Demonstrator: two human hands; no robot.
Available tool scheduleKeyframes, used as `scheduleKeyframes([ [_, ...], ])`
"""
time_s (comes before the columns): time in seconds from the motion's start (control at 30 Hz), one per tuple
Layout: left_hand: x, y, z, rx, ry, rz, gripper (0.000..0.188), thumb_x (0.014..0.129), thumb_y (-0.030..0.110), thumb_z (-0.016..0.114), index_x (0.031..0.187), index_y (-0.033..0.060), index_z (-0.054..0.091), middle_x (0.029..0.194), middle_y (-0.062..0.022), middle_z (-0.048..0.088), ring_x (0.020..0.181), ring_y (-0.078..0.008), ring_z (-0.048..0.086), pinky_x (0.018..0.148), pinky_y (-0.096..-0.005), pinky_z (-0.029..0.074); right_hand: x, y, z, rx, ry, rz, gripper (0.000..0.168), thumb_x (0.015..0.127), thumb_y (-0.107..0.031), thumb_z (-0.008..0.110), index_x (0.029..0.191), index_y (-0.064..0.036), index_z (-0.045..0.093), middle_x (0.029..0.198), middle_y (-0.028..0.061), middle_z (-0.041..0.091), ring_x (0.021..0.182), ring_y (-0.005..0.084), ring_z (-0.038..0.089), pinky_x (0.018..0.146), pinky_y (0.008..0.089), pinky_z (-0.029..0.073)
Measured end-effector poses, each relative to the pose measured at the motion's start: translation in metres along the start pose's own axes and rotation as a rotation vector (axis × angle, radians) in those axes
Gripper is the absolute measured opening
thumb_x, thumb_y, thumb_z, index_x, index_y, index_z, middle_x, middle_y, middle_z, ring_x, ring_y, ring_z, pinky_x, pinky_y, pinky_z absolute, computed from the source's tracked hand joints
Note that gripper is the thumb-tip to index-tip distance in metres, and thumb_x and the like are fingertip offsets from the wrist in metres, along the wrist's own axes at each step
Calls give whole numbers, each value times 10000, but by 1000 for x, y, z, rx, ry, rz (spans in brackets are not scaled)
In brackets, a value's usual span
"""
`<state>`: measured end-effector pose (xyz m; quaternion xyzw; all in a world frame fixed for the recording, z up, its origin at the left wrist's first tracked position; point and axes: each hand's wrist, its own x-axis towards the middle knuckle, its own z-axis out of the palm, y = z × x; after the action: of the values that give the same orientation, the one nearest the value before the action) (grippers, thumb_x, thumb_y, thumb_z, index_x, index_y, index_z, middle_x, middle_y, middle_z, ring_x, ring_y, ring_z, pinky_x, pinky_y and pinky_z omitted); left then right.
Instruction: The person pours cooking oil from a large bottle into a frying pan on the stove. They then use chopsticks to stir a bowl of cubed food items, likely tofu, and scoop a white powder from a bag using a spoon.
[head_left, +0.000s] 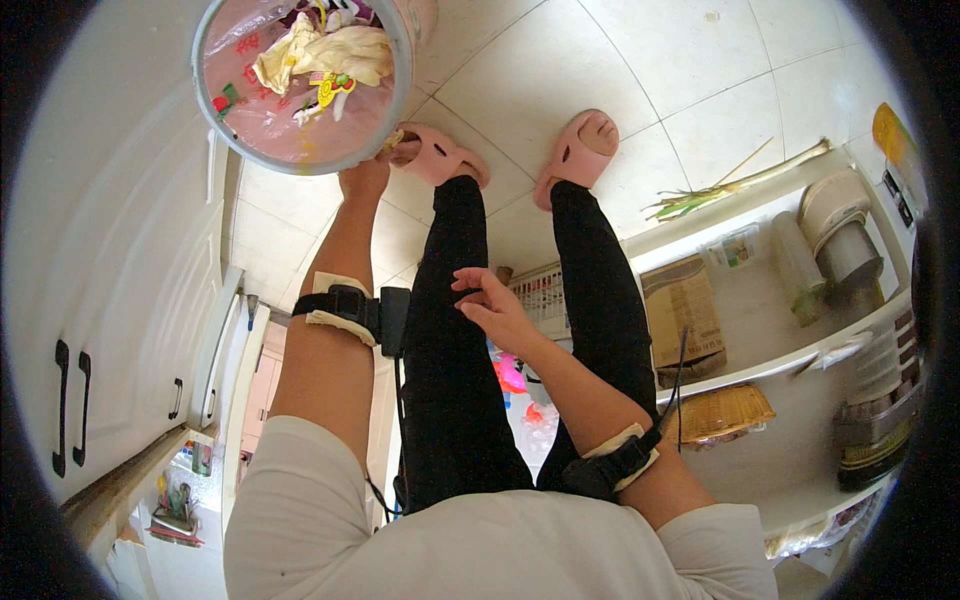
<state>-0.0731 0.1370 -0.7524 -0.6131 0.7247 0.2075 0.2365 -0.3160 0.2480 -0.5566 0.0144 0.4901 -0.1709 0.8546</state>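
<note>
A round plastic bin (300, 166) with a pale rim and a pink printed bag lining stands at the upper left. Inside it lie a crumpled cream-coloured piece (345, 54), a yellow packaging scrap (330, 88) and other scraps. My left hand (366, 176) is low against the near side of the bin, partly hidden by the rim; a small yellowish bit shows by its fingertips, and whether they grip anything is unclear. In front of my legs, my right hand (491, 304) hangs with its fingers loosely curled and apart, holding nothing.
Pink slippers (439, 154) are on my feet on the tiled floor (517, 82). White cabinets (135, 300) run along the left. At right, a shelf unit (757, 382) holds a cardboard box (682, 315), a woven basket (720, 412) and containers. Green-and-pale stalks (742, 180) lie beside it.
</note>
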Motion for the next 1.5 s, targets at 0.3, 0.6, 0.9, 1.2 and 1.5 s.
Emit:
scheduleKeyframes([
  [0.3,20,36,-21,-634,-436,-246,487,773,450,549,1071,66,577,989,-182,598,934,-298,561,851,-371,404,3,-6,-7,49,-22,-55,401,799,-30,520,1183,-75,415,1087,74,489,870,141,501,793,282,429],
  [0.6,37,6,25,-726,-520,-335,478,812,398,510,1127,40,535,1011,-113,595,909,-189,552,816,-309,421,1,-35,-3,119,-54,17,389,815,-33,506,1190,-66,410,1096,85,492,903,151,506,824,285,423],
  [0.9,-12,-18,62,-1206,21,-597,465,839,331,499,1124,-36,497,1053,-141,578,975,-220,550,862,-327,416,5,-40,-3,140,-38,-21,386,809,-41,522,1180,-65,419,1084,92,507,895,150,515,814,296,429],
  [1.2,-93,-25,29,-1224,-179,-841,463,858,340,521,1093,-58,494,1010,-160,579,967,-224,549,888,-328,403,9,-33,0,152,-36,-16,387,806,-37,519,1180,-64,421,1079,87,519,881,139,521,795,274,432],
  [1.5,-90,-13,6,-1266,-207,-834,511,860,375,513,1115,-66,476,1032,-177,572,993,-240,550,915,-337,396,9,-32,-5,128,-65,-17,387,811,-15,482,1191,-43,413,1111,85,474,961,144,506,859,275,416],
])
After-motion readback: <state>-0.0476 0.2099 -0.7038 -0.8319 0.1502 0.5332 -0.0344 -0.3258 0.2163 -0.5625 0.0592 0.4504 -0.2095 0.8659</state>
